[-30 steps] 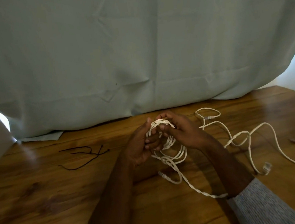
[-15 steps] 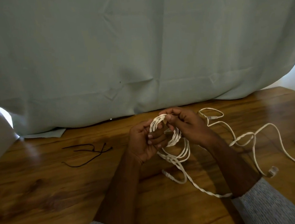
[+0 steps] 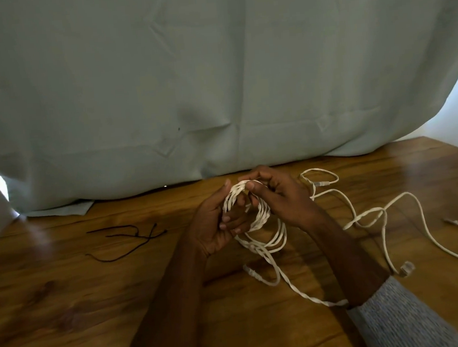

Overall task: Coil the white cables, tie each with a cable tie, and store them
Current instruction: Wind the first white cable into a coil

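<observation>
A white cable coil (image 3: 265, 220) of several loops hangs between both hands above the wooden table (image 3: 67, 298). My left hand (image 3: 215, 224) grips the coil's left side, fingers curled through the loops. At the coil's top my right hand (image 3: 277, 196) pinches the strands. A twisted tail of the same cable (image 3: 296, 286) runs down to the table and under my right sleeve. A second white cable (image 3: 381, 215) lies loose on the table to the right. Thin black cable ties (image 3: 134, 238) lie to the left.
A pale green curtain (image 3: 214, 77) hangs along the back edge of the table. A cable plug (image 3: 406, 268) rests near my right forearm, and another connector end (image 3: 453, 221) lies at the far right.
Both hands have lifted the coil slightly and the loops have opened into a rounder ring. My right hand has shifted to the coil's top.
</observation>
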`<state>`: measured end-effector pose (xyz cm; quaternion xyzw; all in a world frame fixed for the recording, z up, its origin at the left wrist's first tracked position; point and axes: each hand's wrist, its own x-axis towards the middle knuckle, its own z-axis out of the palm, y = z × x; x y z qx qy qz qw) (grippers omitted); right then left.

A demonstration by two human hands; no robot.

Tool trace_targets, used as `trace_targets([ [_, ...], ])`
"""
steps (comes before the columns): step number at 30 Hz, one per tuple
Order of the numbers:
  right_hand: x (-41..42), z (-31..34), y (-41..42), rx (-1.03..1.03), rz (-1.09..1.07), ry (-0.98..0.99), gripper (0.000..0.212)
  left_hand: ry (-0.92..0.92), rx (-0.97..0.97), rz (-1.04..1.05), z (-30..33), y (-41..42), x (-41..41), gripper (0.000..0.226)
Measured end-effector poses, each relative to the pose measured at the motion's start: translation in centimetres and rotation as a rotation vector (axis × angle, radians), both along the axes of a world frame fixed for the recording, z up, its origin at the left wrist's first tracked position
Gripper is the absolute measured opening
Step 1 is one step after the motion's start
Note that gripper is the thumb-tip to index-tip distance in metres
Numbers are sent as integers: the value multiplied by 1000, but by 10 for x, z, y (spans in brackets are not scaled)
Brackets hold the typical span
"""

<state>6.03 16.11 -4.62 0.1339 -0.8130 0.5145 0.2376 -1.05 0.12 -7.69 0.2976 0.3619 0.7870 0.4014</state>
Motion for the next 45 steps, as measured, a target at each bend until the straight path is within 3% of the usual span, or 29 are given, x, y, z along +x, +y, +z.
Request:
trace_targets([
  [6,0,-1,1,-3,18,27,16,12,-60,33,3,1,0,52],
  [15,15,4,12,245,-33,-49,36,-229,142,74,7,2,-2,50],
  [18,12,3,15,486,-68,-107,23,-238,203,81,6,-1,-7,50],
  [23,8,-2,23,888,-234,-255,32,-262,258,150,6,-2,-12,54],
  [34,16,12,19,952,-495,-90,34,-300,272,313,9,-6,-13,56],
  [45,18,12,-7,985,-339,-130,31,-316,279,510,10,-5,-17,44],
])
